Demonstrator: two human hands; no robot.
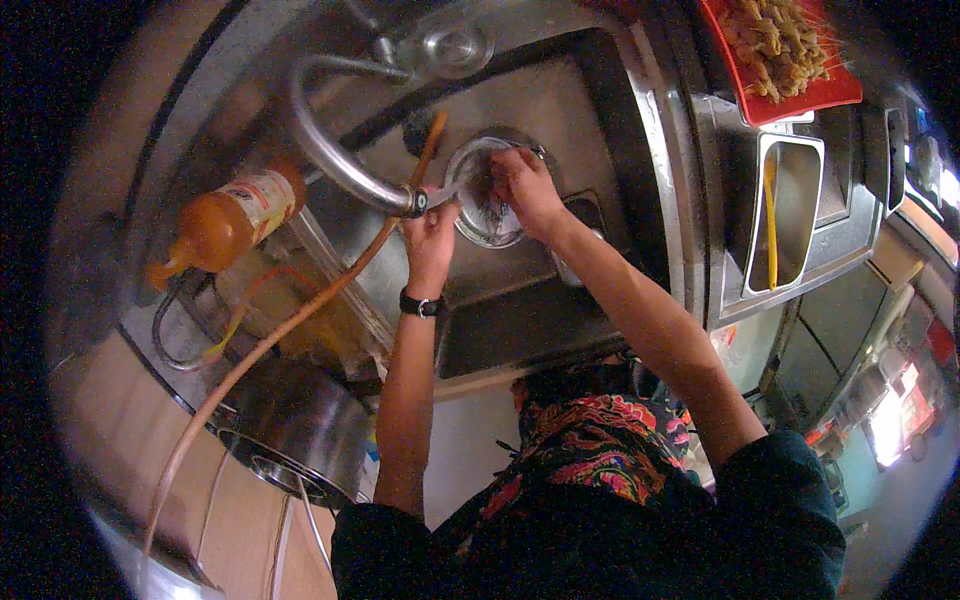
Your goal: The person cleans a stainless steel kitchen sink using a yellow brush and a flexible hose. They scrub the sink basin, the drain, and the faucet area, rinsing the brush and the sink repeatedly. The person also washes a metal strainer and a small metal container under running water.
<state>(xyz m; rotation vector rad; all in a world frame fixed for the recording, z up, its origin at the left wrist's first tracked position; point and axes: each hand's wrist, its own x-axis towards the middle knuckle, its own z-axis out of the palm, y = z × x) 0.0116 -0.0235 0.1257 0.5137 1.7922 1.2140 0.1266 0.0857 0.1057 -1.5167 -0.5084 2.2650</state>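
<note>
At the stainless steel sink [517,274], both my hands are over the basin. My left hand [431,232], below a black wristwatch [422,306], is beside the outlet of the curved metal faucet [352,169]; its fingers are bent, and whether they hold something is unclear. My right hand [523,184] is bent over a round metal bowl [474,234] in the basin, fingers curled at its inside. Blur hides what those fingers touch. Water seems to run from the faucet towards the bowl. An orange-brown hose [322,296] passes behind the faucet outlet into the sink.
An orange bottle [217,229] lies left of the faucet. A large steel pot [300,427] stands at lower left. On the right are a steel pan [799,217] with a yellow-handled utensil [771,225] and a red tray [817,105] of skewered food [776,49].
</note>
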